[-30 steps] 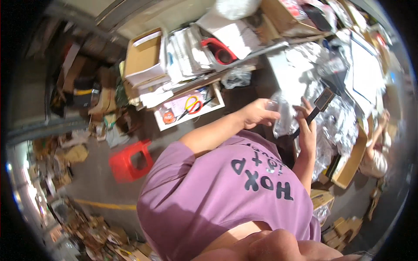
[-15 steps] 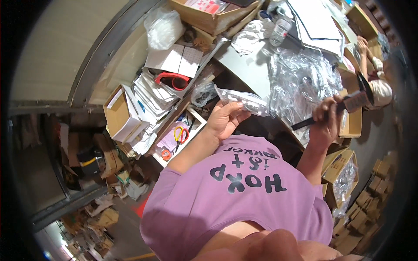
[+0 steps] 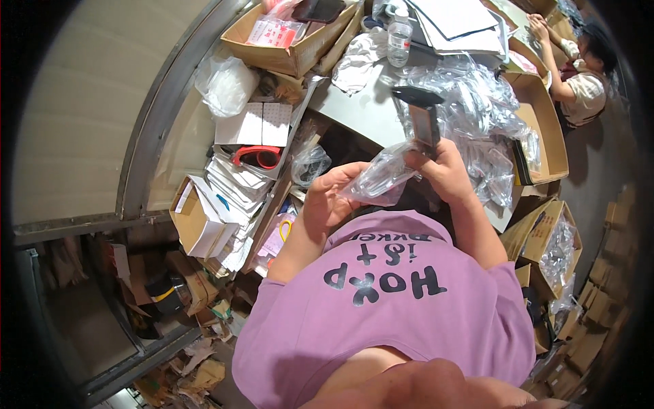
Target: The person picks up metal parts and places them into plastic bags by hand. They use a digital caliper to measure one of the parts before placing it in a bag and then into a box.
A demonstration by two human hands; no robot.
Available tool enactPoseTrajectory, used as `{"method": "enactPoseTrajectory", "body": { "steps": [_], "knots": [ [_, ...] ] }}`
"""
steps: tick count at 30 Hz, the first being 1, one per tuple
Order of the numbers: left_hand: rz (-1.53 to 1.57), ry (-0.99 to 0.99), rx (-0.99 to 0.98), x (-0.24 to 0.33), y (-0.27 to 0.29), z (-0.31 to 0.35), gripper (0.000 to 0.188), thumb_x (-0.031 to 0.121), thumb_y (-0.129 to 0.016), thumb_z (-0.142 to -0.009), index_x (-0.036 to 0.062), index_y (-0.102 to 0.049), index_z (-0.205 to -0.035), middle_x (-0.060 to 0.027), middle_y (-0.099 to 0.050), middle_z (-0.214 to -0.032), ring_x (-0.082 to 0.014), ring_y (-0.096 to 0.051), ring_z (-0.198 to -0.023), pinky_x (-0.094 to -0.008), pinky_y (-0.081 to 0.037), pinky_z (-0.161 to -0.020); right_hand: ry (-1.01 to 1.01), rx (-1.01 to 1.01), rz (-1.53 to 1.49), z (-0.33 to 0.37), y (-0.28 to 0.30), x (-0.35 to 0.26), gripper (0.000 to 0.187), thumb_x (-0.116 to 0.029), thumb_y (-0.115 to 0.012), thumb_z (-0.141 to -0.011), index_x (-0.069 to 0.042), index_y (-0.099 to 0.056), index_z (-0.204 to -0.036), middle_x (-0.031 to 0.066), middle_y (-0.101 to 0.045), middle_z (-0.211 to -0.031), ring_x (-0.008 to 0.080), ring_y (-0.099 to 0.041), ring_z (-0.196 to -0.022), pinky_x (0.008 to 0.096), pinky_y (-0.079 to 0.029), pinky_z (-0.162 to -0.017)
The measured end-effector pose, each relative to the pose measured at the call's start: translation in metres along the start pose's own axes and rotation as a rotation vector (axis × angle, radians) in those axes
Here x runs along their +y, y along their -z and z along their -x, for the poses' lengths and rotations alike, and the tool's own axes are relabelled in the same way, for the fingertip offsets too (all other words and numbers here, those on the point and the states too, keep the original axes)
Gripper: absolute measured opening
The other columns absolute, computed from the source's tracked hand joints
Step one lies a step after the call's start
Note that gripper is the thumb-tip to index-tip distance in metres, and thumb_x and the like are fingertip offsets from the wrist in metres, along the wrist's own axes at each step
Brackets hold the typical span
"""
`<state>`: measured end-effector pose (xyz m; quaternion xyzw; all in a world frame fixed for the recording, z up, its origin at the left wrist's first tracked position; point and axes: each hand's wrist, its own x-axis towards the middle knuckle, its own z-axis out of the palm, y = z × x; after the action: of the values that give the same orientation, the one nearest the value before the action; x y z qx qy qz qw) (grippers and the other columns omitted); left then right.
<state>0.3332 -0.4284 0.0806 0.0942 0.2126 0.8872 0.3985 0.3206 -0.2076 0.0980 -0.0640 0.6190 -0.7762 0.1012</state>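
Note:
In front of my chest, my left hand is closed on one end of a clear plastic bag with something inside that I cannot make out. My right hand grips a black tool with a flat, wide head and a brownish rectangular panel, its exact kind unclear. The head points up, away from me. My right thumb and fingers also meet the far end of the bag. Just beyond, a heap of clear plastic bags covers much of the white table.
At left are red-framed glasses, stacked papers and a cardboard tray. A water bottle stands on the table. Open cartons line the right side. Another person sits at the far right.
My right hand has swung left and inward with the black tool, turning its head upward, and now meets the bag. The bag has tilted, its right end higher. The whole view has shifted.

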Motion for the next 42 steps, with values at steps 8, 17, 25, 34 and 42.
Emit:
{"method": "enactPoseTrajectory", "body": {
  "steps": [8,17,25,34,42],
  "knots": [
    [-0.495,-0.014,0.372,-0.015,-0.029,-0.026,0.036,0.004,-0.059,-0.077,0.0021,-0.043,-0.109,-0.0087,-0.057,-0.096,-0.0138,-0.057,-0.088,-0.0264,-0.047,-0.075,0.139,0.244,-0.057,0.000,0.012,-0.004,0.058,-0.050,-0.040,-0.087,0.001,-0.047,-0.114,-0.0061,-0.034,-0.055,0.0023,-0.030,-0.047,0.0175,-0.021,-0.045],
    [-0.465,0.031,0.417,-0.020,-0.045,-0.033,0.034,0.006,-0.057,-0.080,0.0030,-0.044,-0.110,-0.0057,-0.056,-0.092,-0.0101,-0.055,-0.077,-0.0244,-0.047,-0.067,0.402,0.080,-0.885,0.011,0.041,-0.075,0.039,-0.033,-0.043,-0.091,-0.004,-0.046,-0.117,0.0000,-0.036,-0.069,0.0069,-0.029,-0.052,0.0198,-0.027,-0.046],
    [-0.522,0.096,0.400,-0.023,-0.067,-0.045,0.032,0.011,-0.056,-0.083,0.0021,-0.044,-0.112,-0.0035,-0.054,-0.087,-0.0100,-0.054,-0.073,-0.0232,-0.045,-0.066,0.441,0.302,-1.023,0.005,0.035,-0.076,0.030,-0.037,-0.038,-0.086,-0.008,-0.047,-0.089,0.0006,-0.035,-0.068,0.0083,-0.028,-0.051,0.0207,-0.025,-0.045],
    [-0.579,0.090,0.287,-0.022,-0.074,-0.049,0.024,0.013,-0.053,-0.086,0.0007,-0.048,-0.106,-0.0037,-0.055,-0.080,-0.0114,-0.056,-0.071,-0.0244,-0.046,-0.062,0.510,0.372,-1.016,0.006,0.035,-0.082,0.031,-0.027,-0.044,-0.087,0.001,-0.047,-0.100,0.0005,-0.034,-0.066,0.0079,-0.026,-0.049,0.0206,-0.025,-0.045],
    [-0.526,-0.037,0.356,-0.025,-0.082,-0.051,0.019,0.005,-0.052,-0.085,-0.0009,-0.051,-0.103,-0.0064,-0.058,-0.084,-0.0116,-0.058,-0.077,-0.0254,-0.049,-0.066,0.606,0.342,-0.921,0.006,0.027,-0.091,0.033,-0.030,-0.039,-0.087,-0.006,-0.048,-0.108,-0.0001,-0.032,-0.068,0.0072,-0.025,-0.051,0.0199,-0.023,-0.046]
  ]
}}
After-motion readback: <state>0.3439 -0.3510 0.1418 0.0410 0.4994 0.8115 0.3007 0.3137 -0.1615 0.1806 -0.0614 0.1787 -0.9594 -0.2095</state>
